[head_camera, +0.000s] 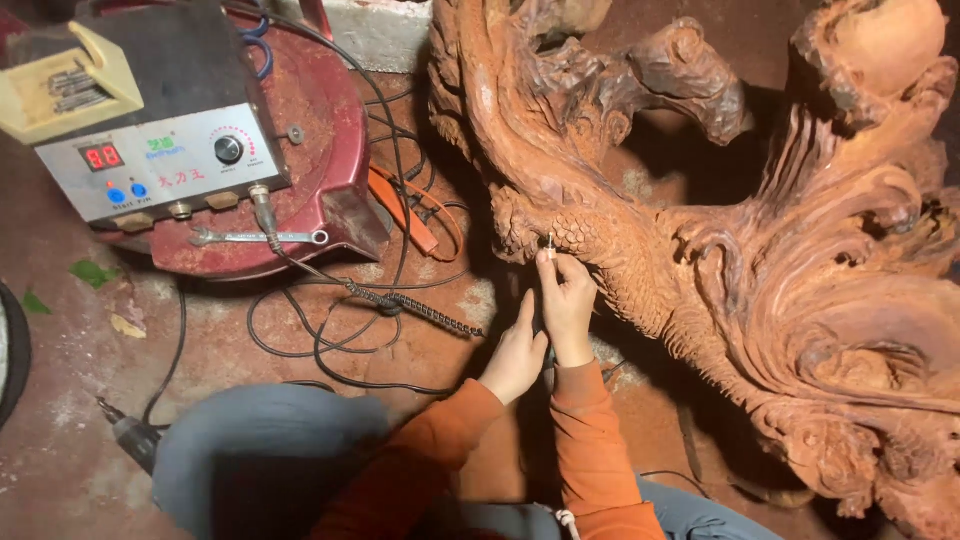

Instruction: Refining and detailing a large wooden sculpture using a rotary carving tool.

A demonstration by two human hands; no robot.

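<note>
At the upper left of the frame, a grey control box (160, 150) with a red digit display and 1 knob sits on a dark red round base (320, 130); a wrench (258, 237) lies along its lower edge, and black cables (330, 340) with a spring-wrapped flexible shaft (420, 308) run rightward across the floor toward centre frame. At centre, the left hand (517, 358) rests with fingers together, thumb raised, just beside and below the right hand; what it grips, if anything, cannot be told. The right hand (566, 300) is closed on a slim rotary carving handpiece (549, 243), long axis near vertical, tip pointing to the top of the frame. The tip meets the scaled band of the large reddish wood carving (760, 260), which fills the right half of the frame. The carving lies directly above and right of both hands; the right hand is nearer.
</note>
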